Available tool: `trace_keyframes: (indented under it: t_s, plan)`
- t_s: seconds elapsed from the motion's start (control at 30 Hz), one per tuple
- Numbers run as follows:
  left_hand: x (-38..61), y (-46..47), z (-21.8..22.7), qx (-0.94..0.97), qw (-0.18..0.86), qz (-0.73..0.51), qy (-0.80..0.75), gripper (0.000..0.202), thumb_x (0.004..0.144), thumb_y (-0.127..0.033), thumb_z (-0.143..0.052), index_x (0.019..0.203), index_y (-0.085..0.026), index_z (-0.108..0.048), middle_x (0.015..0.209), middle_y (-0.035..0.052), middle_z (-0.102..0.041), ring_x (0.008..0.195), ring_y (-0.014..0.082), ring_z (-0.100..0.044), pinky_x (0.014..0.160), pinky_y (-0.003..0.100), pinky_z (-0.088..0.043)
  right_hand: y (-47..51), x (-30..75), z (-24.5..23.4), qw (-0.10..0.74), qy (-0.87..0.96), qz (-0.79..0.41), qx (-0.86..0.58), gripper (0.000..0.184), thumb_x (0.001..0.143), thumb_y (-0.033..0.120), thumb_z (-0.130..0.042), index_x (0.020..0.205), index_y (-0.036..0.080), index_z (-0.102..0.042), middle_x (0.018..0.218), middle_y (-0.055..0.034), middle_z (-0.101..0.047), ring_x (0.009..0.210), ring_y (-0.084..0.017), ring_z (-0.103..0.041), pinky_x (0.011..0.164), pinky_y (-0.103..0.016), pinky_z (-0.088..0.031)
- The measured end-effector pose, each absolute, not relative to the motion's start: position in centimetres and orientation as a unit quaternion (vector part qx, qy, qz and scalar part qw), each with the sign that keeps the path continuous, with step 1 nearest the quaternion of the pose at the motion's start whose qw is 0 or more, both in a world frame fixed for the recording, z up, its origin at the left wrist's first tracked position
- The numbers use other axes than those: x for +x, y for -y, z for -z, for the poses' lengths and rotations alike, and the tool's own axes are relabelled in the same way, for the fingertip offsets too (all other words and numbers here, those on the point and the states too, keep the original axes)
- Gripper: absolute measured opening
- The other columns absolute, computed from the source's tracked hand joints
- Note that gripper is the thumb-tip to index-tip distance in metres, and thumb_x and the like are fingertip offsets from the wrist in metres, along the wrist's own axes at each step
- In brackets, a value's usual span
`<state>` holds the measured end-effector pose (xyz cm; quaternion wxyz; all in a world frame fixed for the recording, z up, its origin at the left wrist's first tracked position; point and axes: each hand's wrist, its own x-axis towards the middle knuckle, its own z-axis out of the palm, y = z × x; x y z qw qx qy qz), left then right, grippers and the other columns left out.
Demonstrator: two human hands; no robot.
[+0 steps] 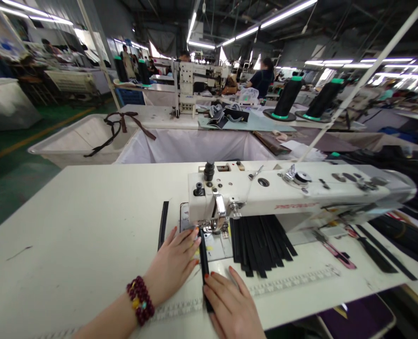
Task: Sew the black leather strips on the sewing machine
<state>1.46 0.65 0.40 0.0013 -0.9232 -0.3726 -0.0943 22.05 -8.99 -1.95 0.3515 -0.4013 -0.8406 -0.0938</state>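
Note:
A narrow black strip [204, 254] runs lengthwise from under the sewing machine's presser foot [212, 227] toward me. My left hand [175, 256] lies flat to its left, fingers stretched out, fingertips touching the strip close to the foot. On the strip's near end rest the fingertips of my right hand [230, 299], its fingers extended and spread; the thumb is mostly hidden. The white sewing machine [265, 193] stands over the work. Left of my left hand lies another black strip [163, 223], partly covered by that hand. Several black strips [261, 245] are fanned out beneath the machine arm.
A ruler scale [293, 280] runs along the table's [89, 226] near side. Pink-handled scissors [338, 252] and more dark strips [374, 254] lie to the right. Behind the table stand a cloth-lined bin [195, 143], another machine [188, 87] and black thread cones [288, 96].

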Motion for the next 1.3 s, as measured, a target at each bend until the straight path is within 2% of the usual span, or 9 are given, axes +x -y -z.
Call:
trace_keyframes:
  t_s: [0.1,0.2,0.33,0.47,0.7,0.9,1.03,1.17,1.3]
  plan:
    - [1.5,-0.1,-0.7,-0.928,0.012,0.089,0.363,0.04,0.099,-0.035,-0.056,0.133,-0.016,-0.061,0.145,0.0098,-0.059,0.132,0.0272,-0.053,0.118,0.051,-0.032,9.9,21.9,2.4,0.371,0.82,0.109,-0.421,0.034,0.107,0.032,-0.042,0.103,0.015,-0.072,0.111,-0.0044,-0.075,0.11,-0.018,-0.066,0.126,-0.041,-0.015]
    - [1.4,0.5,-0.7,-0.935,0.023,0.095,0.342,0.04,0.099,-0.037,-0.057,0.132,-0.015,-0.062,0.143,0.0113,-0.061,0.132,0.0282,-0.054,0.119,0.051,-0.03,10.8,22.8,2.9,0.324,0.85,0.16,-0.385,0.042,0.11,0.036,-0.035,0.106,0.018,-0.073,0.114,-0.0029,-0.074,0.112,-0.019,-0.066,0.126,-0.046,-0.015]
    - [1.2,0.4,-0.5,-0.936,0.026,0.104,0.335,0.039,0.099,-0.036,-0.056,0.132,-0.017,-0.062,0.143,0.0105,-0.061,0.132,0.027,-0.053,0.12,0.05,-0.028,11.2,24.0,2.8,0.29,0.868,0.18,-0.361,0.038,0.11,0.033,-0.037,0.108,0.021,-0.073,0.119,-0.0002,-0.073,0.115,-0.019,-0.064,0.125,-0.049,-0.013]
    - [1.2,-0.3,-0.3,-0.934,0.021,0.104,0.341,0.039,0.099,-0.035,-0.056,0.133,-0.017,-0.062,0.144,0.0096,-0.06,0.132,0.0265,-0.053,0.12,0.049,-0.028,10.4,24.2,2.4,0.28,0.878,0.151,-0.357,0.035,0.109,0.035,-0.041,0.11,0.019,-0.072,0.119,-0.0038,-0.073,0.117,-0.019,-0.063,0.125,-0.049,-0.012]
    - [1.4,-1.9,-0.1,-0.923,0.001,0.111,0.369,0.039,0.103,-0.038,-0.045,0.133,-0.02,-0.062,0.136,0.0076,-0.066,0.132,0.0239,-0.053,0.121,0.045,-0.026,8.9,23.9,1.4,0.258,0.881,0.091,-0.386,0.025,0.097,0.022,-0.055,0.118,0.016,-0.067,0.123,-0.0066,-0.071,0.119,-0.021,-0.062,0.126,-0.047,-0.004]
    - [1.9,-2.6,-0.4,-0.922,0.009,0.085,0.378,0.033,0.102,-0.025,-0.043,0.123,-0.015,-0.067,0.13,0.0106,-0.068,0.127,0.0276,-0.055,0.116,0.048,-0.031,7.7,23.2,-0.1,0.25,0.874,0.05,-0.414,0.026,0.094,0.017,-0.055,0.117,0.015,-0.066,0.124,-0.0039,-0.071,0.115,-0.022,-0.063,0.125,-0.044,0.007]
    - [2.1,-2.7,-0.4,-0.918,0.011,0.087,0.386,0.031,0.1,-0.022,-0.045,0.117,-0.013,-0.07,0.124,0.0115,-0.071,0.124,0.0286,-0.056,0.115,0.048,-0.032,7.0,22.8,-0.2,0.239,0.871,0.027,-0.429,0.027,0.094,0.019,-0.058,0.12,0.016,-0.065,0.127,-0.0049,-0.069,0.119,-0.022,-0.061,0.125,-0.043,0.005]
    - [2.2,-2.7,-0.5,-0.916,0.012,0.085,0.391,0.035,0.102,-0.022,-0.04,0.12,-0.014,-0.069,0.121,0.0121,-0.071,0.125,0.0279,-0.055,0.116,0.048,-0.032,6.3,22.2,0.3,0.279,0.847,0.022,-0.452,0.027,0.098,0.031,-0.063,0.12,0.016,-0.065,0.124,-0.005,-0.071,0.117,-0.022,-0.062,0.126,-0.043,0.003]
    - [2.1,-2.8,-0.7,-0.921,0.011,0.063,0.384,0.039,0.104,-0.027,-0.036,0.119,-0.014,-0.07,0.119,0.014,-0.071,0.125,0.0301,-0.055,0.114,0.051,-0.034,5.4,21.9,0.7,0.283,0.837,-0.001,-0.469,0.032,0.097,0.033,-0.065,0.125,0.017,-0.064,0.123,-0.0045,-0.071,0.12,-0.02,-0.06,0.126,-0.043,-0.005]
